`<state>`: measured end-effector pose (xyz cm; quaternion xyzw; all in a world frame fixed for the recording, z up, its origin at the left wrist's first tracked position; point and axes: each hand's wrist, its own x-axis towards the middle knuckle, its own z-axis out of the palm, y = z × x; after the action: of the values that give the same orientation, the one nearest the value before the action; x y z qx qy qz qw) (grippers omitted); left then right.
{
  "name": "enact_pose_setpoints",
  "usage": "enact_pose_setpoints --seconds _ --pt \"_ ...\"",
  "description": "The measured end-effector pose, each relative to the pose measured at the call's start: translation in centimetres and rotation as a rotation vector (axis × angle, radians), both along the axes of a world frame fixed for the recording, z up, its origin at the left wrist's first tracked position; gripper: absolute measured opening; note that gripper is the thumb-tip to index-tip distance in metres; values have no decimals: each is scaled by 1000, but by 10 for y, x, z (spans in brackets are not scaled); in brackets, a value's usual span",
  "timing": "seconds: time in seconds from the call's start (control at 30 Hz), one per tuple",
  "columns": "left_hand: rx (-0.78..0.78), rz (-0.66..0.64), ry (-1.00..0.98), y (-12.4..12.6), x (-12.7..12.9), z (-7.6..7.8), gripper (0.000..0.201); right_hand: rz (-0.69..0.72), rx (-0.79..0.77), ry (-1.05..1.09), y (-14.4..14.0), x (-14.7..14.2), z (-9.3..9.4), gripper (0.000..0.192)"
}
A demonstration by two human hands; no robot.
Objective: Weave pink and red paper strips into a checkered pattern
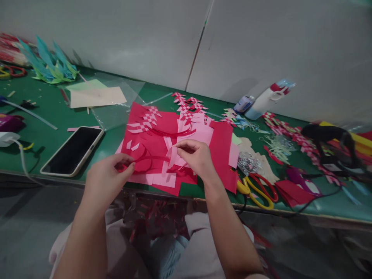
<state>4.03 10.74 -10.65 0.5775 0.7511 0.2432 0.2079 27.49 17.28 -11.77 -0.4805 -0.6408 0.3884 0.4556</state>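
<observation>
My left hand (109, 172) is closed in a pinch at the end of a thin red paper strip (154, 157), which curves toward my other hand. My right hand (196, 155) pinches a pink paper strip (172, 157) that hangs down from the fingertips. Beneath both hands lie red paper sheets (223, 155) and pink paper sheets (203, 133), overlapping. A woven pink-and-white paper piece (148, 120) rests on the upper left of the pile. Beyond it lie red-and-pink woven paper pieces (187, 106). Small pink offcuts (135, 146) sit near my left fingers.
A phone (72, 151) lies left of the pile. Yellow-handled scissors (258, 193) and red-handled scissors (266, 185) lie right, by the table edge. A white bottle (266, 100) stands near the wall. Blue-green folded paper (49, 64) and clear plastic (116, 106) occupy the back left.
</observation>
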Motion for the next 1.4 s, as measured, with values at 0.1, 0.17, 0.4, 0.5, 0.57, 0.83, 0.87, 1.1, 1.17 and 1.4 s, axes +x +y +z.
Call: enact_pose_setpoints --seconds 0.1,0.17,0.4,0.5,0.57,0.83,0.87,1.1,1.17,1.4 --pt "25 16 8 0 1 1 24 -12 41 -49 0 1 -1 14" --pt "42 20 16 0 2 0 23 -18 54 -78 -1 1 -1 14" --pt "139 -43 -27 0 5 -5 21 -43 98 -113 -3 -2 -3 15" --pt "157 -94 -91 1 7 -4 21 -48 106 -131 -3 -4 -2 15" --pt "158 -126 -142 1 8 -2 20 -61 108 -140 -2 -3 -2 15" --pt "124 -245 -311 -1 2 -3 23 -77 111 -116 1 -1 -2 15" --pt "125 -253 -313 -1 2 -3 24 -62 106 -110 1 -1 -2 14" --pt "147 -223 -260 3 6 -4 27 6 120 -94 -4 -7 3 10" --pt "161 -210 -262 4 8 -6 27 25 121 -83 -5 -9 4 11" --pt "152 -223 -296 7 16 -4 24 53 137 -140 -6 -15 8 12"
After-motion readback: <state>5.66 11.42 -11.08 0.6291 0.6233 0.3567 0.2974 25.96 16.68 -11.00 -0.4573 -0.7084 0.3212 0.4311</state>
